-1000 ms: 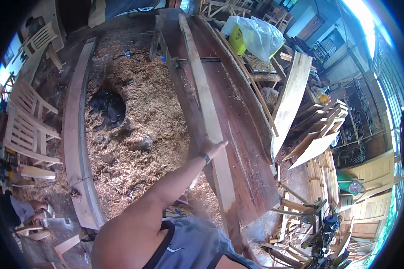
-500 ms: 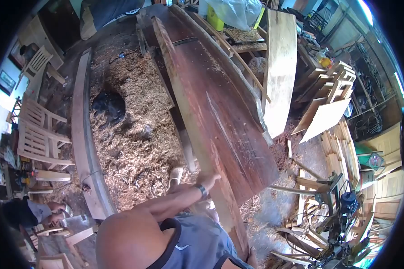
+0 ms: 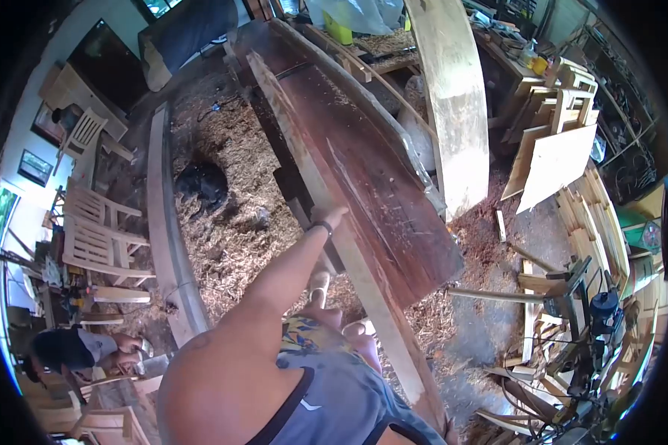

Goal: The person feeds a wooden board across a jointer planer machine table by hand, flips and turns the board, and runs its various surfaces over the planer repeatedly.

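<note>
Lengthwise, a plank is lying along the left side of a broad dark slab, its long axis running from the wearer's right side toward the far left. The left hand is grasping it near mid-length, sitting farther up than half a second ago; the right hand is barely showing at the near end, its grip impossible to tell.

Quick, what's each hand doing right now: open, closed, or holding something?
Left hand: holding the long plank.
Right hand: only a sliver shows at the bottom edge; cannot be told.
</note>
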A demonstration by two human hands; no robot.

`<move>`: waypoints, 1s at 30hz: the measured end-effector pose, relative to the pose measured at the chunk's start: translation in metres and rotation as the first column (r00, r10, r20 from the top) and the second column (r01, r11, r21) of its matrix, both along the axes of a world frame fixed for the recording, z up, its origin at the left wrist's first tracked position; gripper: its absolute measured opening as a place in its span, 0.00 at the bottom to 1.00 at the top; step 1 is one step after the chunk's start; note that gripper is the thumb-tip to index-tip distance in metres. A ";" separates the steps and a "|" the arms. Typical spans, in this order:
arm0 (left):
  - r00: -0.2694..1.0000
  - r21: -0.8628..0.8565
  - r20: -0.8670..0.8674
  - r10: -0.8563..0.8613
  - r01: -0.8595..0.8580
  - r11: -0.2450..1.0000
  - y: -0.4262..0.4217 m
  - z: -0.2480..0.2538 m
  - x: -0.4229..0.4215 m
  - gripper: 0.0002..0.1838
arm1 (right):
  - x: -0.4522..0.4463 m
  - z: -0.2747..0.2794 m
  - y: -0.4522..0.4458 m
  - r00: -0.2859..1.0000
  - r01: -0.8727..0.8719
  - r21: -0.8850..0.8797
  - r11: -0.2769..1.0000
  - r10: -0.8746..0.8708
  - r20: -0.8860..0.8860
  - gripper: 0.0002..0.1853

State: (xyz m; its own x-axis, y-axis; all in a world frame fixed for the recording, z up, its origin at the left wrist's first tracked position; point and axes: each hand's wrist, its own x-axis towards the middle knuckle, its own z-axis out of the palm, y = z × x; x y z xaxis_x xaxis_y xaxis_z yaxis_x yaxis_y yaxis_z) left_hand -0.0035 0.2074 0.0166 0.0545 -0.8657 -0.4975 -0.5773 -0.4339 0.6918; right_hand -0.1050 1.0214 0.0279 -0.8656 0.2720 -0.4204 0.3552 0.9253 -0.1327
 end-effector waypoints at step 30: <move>0.959 0.746 -0.280 0.051 0.183 0.641 0.249 0.058 0.013 0.40 | -0.144 -0.046 -0.039 0.913 -0.382 0.156 0.911 0.345 0.219 0.48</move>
State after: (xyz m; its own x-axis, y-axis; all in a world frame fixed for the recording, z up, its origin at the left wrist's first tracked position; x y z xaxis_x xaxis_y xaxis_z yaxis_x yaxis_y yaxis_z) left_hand 0.0098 0.4567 0.0746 -0.2145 -0.1707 -0.9617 -0.4830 -0.8373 0.2563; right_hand -0.2485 0.9825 -0.0177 -0.8325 0.0440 -0.5523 -0.0098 0.9955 0.0941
